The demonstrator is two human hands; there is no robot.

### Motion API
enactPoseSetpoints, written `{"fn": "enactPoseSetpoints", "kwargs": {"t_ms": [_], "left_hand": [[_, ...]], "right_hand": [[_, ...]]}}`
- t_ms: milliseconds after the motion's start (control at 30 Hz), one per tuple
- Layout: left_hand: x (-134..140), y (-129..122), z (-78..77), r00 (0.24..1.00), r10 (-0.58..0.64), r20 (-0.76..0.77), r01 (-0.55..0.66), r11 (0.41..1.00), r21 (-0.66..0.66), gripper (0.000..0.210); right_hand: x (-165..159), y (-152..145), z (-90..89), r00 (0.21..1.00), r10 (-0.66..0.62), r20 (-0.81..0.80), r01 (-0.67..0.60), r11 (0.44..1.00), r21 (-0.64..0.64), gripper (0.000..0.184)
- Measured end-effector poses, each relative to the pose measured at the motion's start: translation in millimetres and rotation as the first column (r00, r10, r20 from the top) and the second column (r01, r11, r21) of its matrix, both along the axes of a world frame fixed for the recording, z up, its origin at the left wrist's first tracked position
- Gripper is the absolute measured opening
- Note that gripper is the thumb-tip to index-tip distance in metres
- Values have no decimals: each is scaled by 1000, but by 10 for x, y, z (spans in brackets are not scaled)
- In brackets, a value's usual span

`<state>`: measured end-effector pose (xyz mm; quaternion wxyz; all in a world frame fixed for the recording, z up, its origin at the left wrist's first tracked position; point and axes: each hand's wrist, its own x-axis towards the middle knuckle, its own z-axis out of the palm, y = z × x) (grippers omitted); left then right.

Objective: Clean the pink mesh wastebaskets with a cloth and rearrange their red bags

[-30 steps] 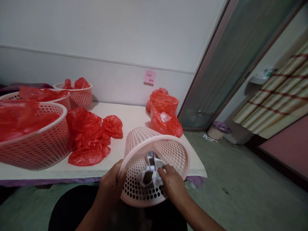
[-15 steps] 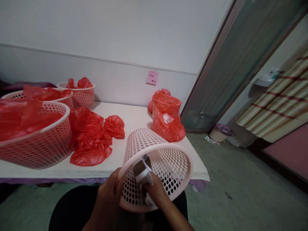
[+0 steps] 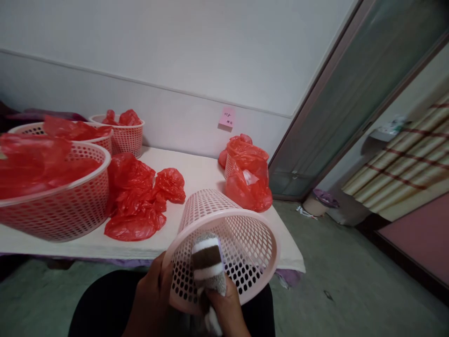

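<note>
A pink perforated plastic basket [image 3: 206,208] lies tilted over my lap, its mouth facing me and its base toward the bed edge. My left hand [image 3: 152,290] is closed round the left side of its rim. At the mouth, my right hand [image 3: 226,304] grips a folded striped cloth [image 3: 207,257] in grey, white and brown. The cloth's upper end stands up in front of the basket's inside wall, and a loose end hangs below the hand. Whether the cloth touches the wall I cannot tell.
Pink baskets with red plastic bags [image 3: 66,196] stand at the left of the white bed [image 3: 196,161]. Crumpled red bags [image 3: 136,201] lie beside them. A red-bagged basket [image 3: 247,173] stands at the far right, below a pink note [image 3: 227,118]. A bin [image 3: 317,203] sits on the floor.
My right hand has drawn the cloth back from inside the basket toward its mouth, and the cloth now points upward. My left hand keeps its hold on the rim. The view has shifted slightly.
</note>
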<state>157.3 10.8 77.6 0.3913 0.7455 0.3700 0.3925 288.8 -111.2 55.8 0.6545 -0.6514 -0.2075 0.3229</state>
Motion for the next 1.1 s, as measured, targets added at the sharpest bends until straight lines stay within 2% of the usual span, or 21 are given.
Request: {"fn": "enactPoseSetpoints", "kwargs": {"t_ms": [133,367,567,700,900,1100], "left_hand": [[-46,47,-51,1000,25,-10,-26,999,-46,33],[-116,105,-122,1000,26,6,-25,993,-116,38],[-181,193,-233,999,33,12,-31,990,-141,40],[-199,265,-295,1000,25,3,-24,976,-216,38],[-197,331,-285,1000,4,-3,-5,974,-227,36],[-239,345,-332,1000,11,-6,-12,967,-256,34]], "right_hand": [[-33,38,-5,999,-7,-45,8,1000,24,34],[-150,104,47,999,-41,-30,39,998,-44,35],[-240,166,37,997,-54,-64,52,998,-29,33],[-277,205,-5,995,-56,-78,57,998,5,35],[-324,231,44,988,-113,-101,111,993,-24,33],[-350,239,52,991,-97,-89,98,995,8,37]]}}
